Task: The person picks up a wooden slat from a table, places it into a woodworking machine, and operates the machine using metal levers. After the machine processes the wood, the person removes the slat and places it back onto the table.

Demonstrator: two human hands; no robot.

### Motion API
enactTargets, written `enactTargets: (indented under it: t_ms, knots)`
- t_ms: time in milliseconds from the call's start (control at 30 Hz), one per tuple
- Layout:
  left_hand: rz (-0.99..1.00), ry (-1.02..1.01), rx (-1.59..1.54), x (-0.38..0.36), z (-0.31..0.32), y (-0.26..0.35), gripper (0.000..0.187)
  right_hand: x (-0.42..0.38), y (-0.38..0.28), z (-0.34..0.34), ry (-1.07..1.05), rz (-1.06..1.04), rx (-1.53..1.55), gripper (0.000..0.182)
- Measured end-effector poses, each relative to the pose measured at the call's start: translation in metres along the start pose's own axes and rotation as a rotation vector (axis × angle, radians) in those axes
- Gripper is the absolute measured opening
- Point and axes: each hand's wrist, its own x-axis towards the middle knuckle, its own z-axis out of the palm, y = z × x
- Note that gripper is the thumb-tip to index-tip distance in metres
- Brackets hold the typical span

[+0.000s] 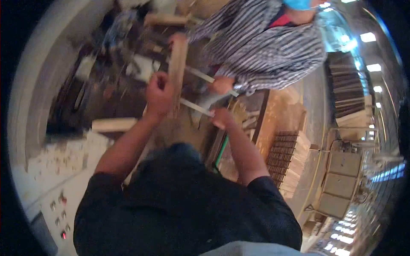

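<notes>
My left hand [159, 94] is closed on the near end of a wooden board [178, 64], which stands out ahead of me. My right hand [222, 118] pinches the end of a thin pale strip [196, 107] that reaches across to the board's side. Opposite me, a co-worker in a striped shirt has one hand [177, 38] at the board's far end. The co-worker's other hand [224, 84] holds a second pale strip [200, 75], which also points to the board. Whether the strips touch the board is too blurred to tell.
A stack of wooden pieces [287, 160] lies to the right on a bench. On the left are a short timber block [114, 124] and a pale control panel [60, 187] with knobs and a red light. Dark machinery and scraps fill the area behind the board.
</notes>
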Motion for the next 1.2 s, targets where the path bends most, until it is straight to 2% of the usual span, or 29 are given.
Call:
enactTargets:
  t_ms: [33, 67, 133, 200, 267, 300, 367, 500, 567, 600, 667, 733, 800, 833, 900, 1000, 1033, 1100, 1133, 1167, 1200]
  knots:
    - [0.024, 0.156, -0.237, -0.004, -0.02, 0.0, 0.022, -0.01, 0.007, 0.015, 0.025, -0.045, -0.002, 0.044]
    - [0.056, 0.216, -0.215, 0.003, -0.042, -0.01, 0.022, 0.021, 0.009, -0.001, 0.119, -0.129, -0.026, 0.044]
    - [0.259, 0.429, -0.306, -0.013, -0.096, -0.032, 0.022, 0.054, -0.013, -0.025, 0.198, -0.256, -0.042, 0.044]
    - [0.208, 0.678, -0.166, -0.018, -0.144, -0.036, 0.024, 0.041, -0.018, -0.042, 0.068, -0.042, 0.101, 0.041]
    - [0.26, 0.921, -0.19, -0.006, -0.186, -0.044, 0.029, 0.042, -0.017, -0.04, 0.035, -0.044, 0.061, 0.04]
    - [0.255, 0.931, -0.18, -0.002, -0.202, -0.053, 0.029, 0.044, -0.017, -0.039, 0.028, -0.037, 0.028, 0.039]
    - [0.128, 1.056, -0.223, 0.001, -0.224, -0.077, 0.034, 0.046, -0.013, -0.037, 0.016, -0.042, 0.045, 0.042]
    - [0.031, 1.073, -0.134, 0.002, -0.222, -0.149, 0.035, 0.046, -0.013, -0.034, 0.092, -0.078, -0.027, 0.043]
    - [-0.266, 0.888, -0.308, 0.013, -0.216, -0.191, 0.034, 0.043, -0.015, -0.036, 0.115, -0.08, -0.035, 0.042]
    - [-0.211, 0.797, 0.057, 0.026, -0.22, -0.238, 0.034, 0.043, -0.016, -0.037, 0.137, -0.078, -0.038, 0.042]
    - [-0.173, 0.666, 0.479, 0.057, -0.222, -0.275, 0.035, 0.044, -0.014, -0.037, 0.075, -0.047, 0.006, 0.042]
    - [-0.197, 0.65, 0.543, 0.071, -0.2, -0.248, 0.036, 0.044, -0.014, -0.036, 0.012, -0.021, 0.051, 0.043]
    - [-0.437, 0.701, 0.644, 0.081, -0.177, -0.188, 0.033, 0.043, -0.015, -0.036, 0.027, -0.008, 0.062, 0.043]
    - [-0.446, 0.709, 0.644, 0.082, -0.175, -0.193, 0.033, 0.046, -0.014, -0.035, 0.019, -0.016, 0.056, 0.043]
    - [-0.331, 0.594, 0.719, 0.085, -0.171, -0.199, 0.03, 0.047, -0.01, -0.032, 0.037, -0.024, 0.067, 0.043]
    - [-0.266, 0.641, 0.626, 0.083, -0.166, -0.198, 0.027, 0.047, -0.007, -0.03, 0.071, -0.04, 0.062, 0.043]
    - [-0.266, 0.637, 0.628, 0.082, -0.164, -0.193, 0.027, 0.046, -0.008, -0.031, 0.07, -0.037, 0.064, 0.043]
    - [-0.41, 0.648, 0.767, 0.081, -0.159, -0.184, 0.024, 0.044, -0.013, -0.035, 0.066, -0.039, 0.038, 0.04]
    - [-0.262, 0.577, 0.832, 0.079, -0.164, -0.209, 0.025, 0.048, -0.009, -0.031, 0.029, -0.177, -0.007, 0.039]
    - [-0.096, 0.498, 0.872, 0.083, -0.174, -0.242, 0.025, 0.052, 0.002, -0.022, 0.035, -0.192, 0.0, 0.038]
    - [-0.184, 0.447, 0.861, 0.081, -0.175, -0.23, 0.029, 0.057, 0.015, -0.013, 0.041, -0.207, 0.007, 0.037]
